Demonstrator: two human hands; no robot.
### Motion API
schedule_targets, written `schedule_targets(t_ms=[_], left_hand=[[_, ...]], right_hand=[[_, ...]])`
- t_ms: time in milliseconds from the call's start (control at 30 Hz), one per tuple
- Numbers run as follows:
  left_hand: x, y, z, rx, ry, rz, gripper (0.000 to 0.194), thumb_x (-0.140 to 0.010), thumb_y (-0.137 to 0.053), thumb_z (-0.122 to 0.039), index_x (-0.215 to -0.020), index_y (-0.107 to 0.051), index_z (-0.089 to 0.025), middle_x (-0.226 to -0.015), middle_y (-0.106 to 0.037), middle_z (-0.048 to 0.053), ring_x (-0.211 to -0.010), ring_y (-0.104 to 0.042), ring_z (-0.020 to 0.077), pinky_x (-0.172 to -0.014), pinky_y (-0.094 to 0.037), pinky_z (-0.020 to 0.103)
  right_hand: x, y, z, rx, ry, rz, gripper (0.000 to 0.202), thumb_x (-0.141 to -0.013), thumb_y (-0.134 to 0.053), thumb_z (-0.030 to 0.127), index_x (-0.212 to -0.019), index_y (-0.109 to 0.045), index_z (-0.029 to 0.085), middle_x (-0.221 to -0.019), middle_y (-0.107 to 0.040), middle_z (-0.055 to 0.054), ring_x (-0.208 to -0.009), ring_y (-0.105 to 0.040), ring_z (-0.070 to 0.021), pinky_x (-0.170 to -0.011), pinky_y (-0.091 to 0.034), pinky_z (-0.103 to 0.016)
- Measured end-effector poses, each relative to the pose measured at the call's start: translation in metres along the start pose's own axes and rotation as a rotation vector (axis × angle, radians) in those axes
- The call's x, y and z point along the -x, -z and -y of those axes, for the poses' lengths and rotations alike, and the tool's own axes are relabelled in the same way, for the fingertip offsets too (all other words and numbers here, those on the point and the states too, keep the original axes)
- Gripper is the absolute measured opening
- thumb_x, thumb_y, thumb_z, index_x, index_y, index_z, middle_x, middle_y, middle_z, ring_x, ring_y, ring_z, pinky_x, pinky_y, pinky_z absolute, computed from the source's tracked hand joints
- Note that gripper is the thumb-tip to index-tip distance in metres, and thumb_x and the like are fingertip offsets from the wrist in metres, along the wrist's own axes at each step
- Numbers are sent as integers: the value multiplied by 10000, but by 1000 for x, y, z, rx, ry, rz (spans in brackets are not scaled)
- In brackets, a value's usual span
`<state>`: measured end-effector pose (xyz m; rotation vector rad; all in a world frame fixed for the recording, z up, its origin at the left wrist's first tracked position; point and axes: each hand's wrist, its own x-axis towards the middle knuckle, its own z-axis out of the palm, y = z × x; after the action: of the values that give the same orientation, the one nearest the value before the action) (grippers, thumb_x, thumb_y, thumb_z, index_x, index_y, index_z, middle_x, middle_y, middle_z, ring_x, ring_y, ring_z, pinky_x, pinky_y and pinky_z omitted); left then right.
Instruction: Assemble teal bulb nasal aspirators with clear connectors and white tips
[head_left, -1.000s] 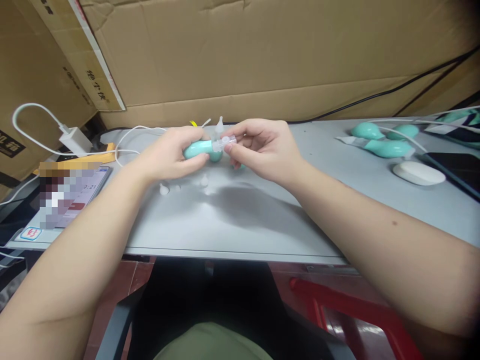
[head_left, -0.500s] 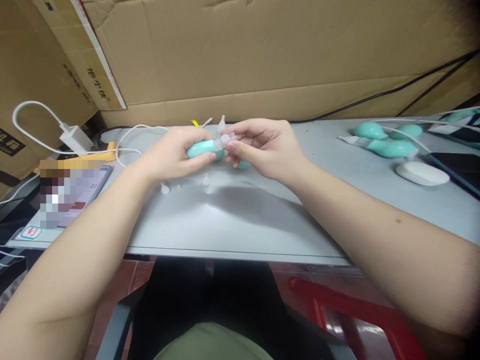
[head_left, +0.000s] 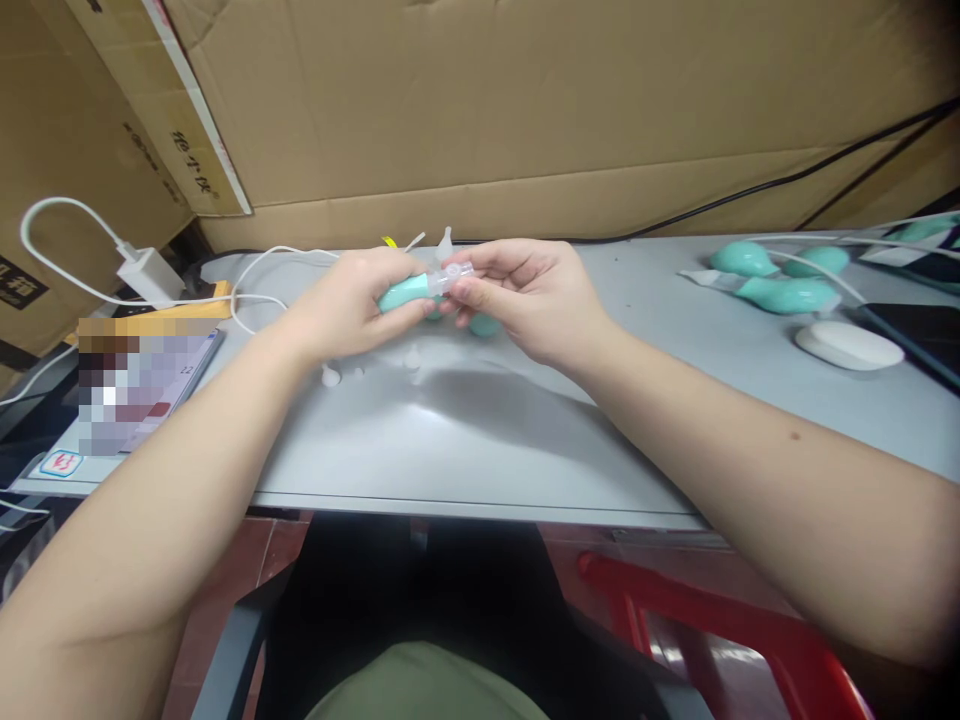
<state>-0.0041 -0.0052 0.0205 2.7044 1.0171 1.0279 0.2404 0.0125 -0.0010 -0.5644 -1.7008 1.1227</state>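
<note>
My left hand [head_left: 360, 305] is closed around a teal squeeze bulb [head_left: 405, 293], which looks like part of a nasal aspirator. A clear plastic nozzle [head_left: 456, 272] sits at the bulb's right end, pinched by the thumb and fingers of my right hand [head_left: 525, 290]. The two parts meet between my hands; how firmly they are joined I cannot tell. Below my right fingers another teal bulb [head_left: 484, 324] is partly visible on the grey table [head_left: 480, 440]. Behind stands a small white pointed tip [head_left: 445, 243]. Nearer me lies a small white tip [head_left: 331, 376].
Several teal bulbs [head_left: 787, 294] lie at the right, by a white rounded case [head_left: 849, 346] and a dark phone-like device [head_left: 919, 335]. To the left are a tablet-like screen [head_left: 169, 390] and a white charger [head_left: 150, 277] with its cable. Cardboard [head_left: 480, 120] walls the back.
Both hands keep their hold. The bulb and nozzle have shifted slightly right, and more of the teal bulb beneath my right fingers shows.
</note>
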Motion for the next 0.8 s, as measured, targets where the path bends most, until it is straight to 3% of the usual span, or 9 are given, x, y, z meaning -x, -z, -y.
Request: schedule_targets(t_ms=[200,400,500,800], left_hand=[[-2,1,-3,-30,26,24,332,-1011,-612,-565,-994,-751,-264,-987,-801,66,-895,-704,262,-880,-553,415],[0,6,-2,-55,-27,88,272,-999,-626,-511,-920,-702,-261,-862,-716,54,-837,-660,261,-832,-518,419],[1,10,-2,-78,-41,114,255,-981,-639,-498,-926,-716,-261,-855,-706,56,-849,-664,271,-828,-520,424],[-1,2,-3,-6,20,26,328,-1002,-661,-570,-1082,-779,-275,-1041,-801,68,-971,-719,292,-953,-563,471]], right_hand=[[2,0,0,74,45,-21,260,-859,-1034,418,-1002,-898,248,-887,-868,-44,-811,-816,-232,-690,-728,-364],[5,6,1,154,149,70,150,-901,-940,277,-1043,-918,233,-920,-870,-24,-773,-767,-160,-740,-694,-299],[5,8,2,155,135,121,187,-903,-944,333,-1054,-915,227,-954,-874,-34,-810,-788,-176,-785,-709,-320],[6,1,-7,168,147,-14,295,-894,-965,497,-1028,-895,243,-907,-831,-43,-830,-787,-224,-772,-715,-371]])
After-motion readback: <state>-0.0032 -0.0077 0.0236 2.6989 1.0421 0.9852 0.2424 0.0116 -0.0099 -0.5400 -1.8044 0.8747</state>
